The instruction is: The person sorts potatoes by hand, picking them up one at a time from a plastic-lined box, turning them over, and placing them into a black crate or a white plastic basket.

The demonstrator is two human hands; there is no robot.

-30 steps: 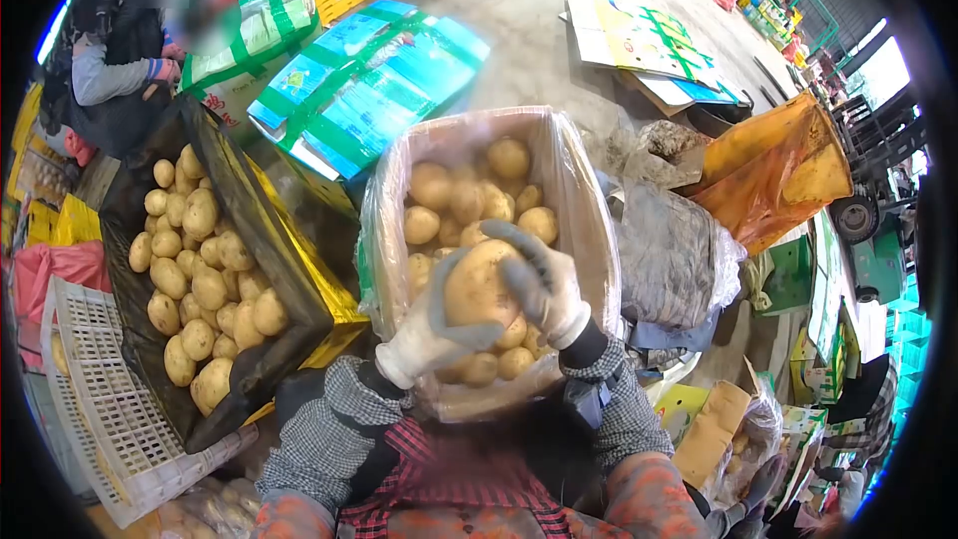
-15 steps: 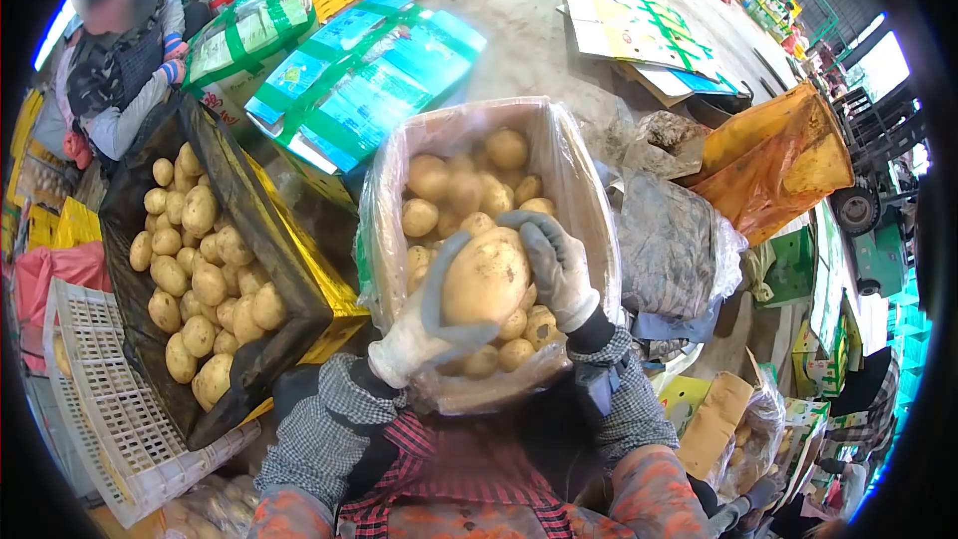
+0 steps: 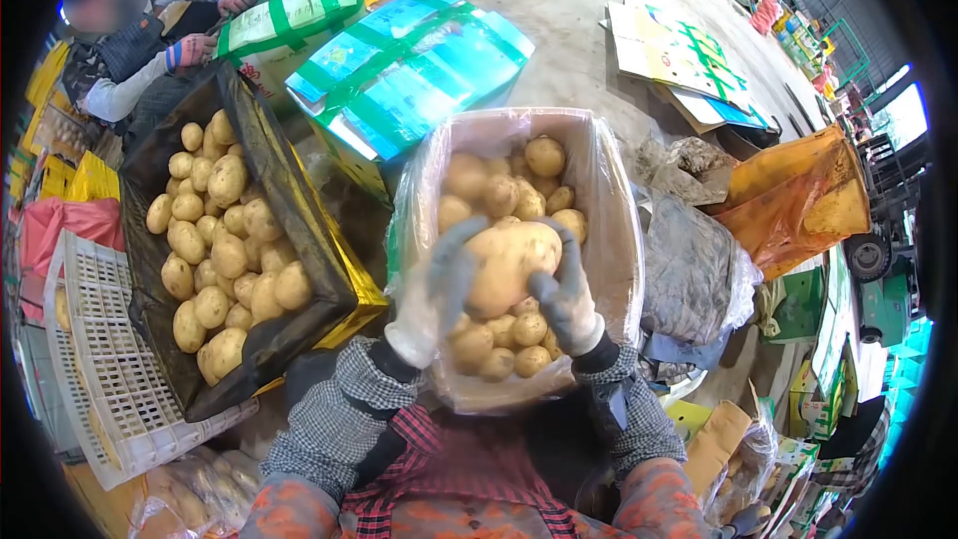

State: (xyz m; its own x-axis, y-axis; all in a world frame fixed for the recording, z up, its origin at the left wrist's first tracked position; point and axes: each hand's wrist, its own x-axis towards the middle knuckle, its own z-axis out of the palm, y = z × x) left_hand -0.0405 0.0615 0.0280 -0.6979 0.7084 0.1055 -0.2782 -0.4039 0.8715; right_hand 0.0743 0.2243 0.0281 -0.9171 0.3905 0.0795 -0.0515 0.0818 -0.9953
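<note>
A large potato (image 3: 504, 265) is held between my two gloved hands, above a box lined with clear plastic (image 3: 611, 240). My left hand (image 3: 431, 289) grips the potato's left side, its grey-coated fingers blurred by motion. On the potato's right side, my right hand (image 3: 567, 289) presses with curled fingers and thumb. Several loose potatoes (image 3: 514, 190) lie in the box below and behind my hands. To the left, a crate lined with black plastic (image 3: 324, 304) holds many more potatoes (image 3: 225, 240).
A taped blue-and-green carton (image 3: 414, 70) stands beyond the box. At left lies a white plastic basket (image 3: 120, 359); a co-worker's gloved hands (image 3: 200, 45) rest near another carton. Grey plastic sheeting (image 3: 694, 260), an orange container (image 3: 798, 200) and flattened cardboard (image 3: 679, 55) are on the right.
My view has shifted, so the boxes appear further right. The potato has turned between my hands and my right fingers have moved down its side. The co-worker's hands have moved apart.
</note>
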